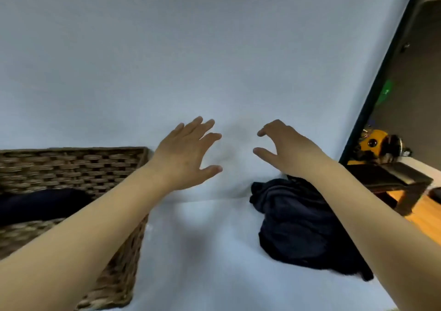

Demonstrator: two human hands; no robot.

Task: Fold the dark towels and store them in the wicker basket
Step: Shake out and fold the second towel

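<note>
**Both hands empty above the sheet**

The left hand and right hand hover with fingers spread, holding nothing. A crumpled dark towel lies right; another sits inside the wicker basket.

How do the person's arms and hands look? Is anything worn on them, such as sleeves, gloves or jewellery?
Both arms are bare as far as the picture shows; no sleeve is visible. The left hand and the right hand wear no gloves. No watch or bracelet shows on either wrist, and no ring shows on the fingers, though the picture is somewhat blurred.
</note>
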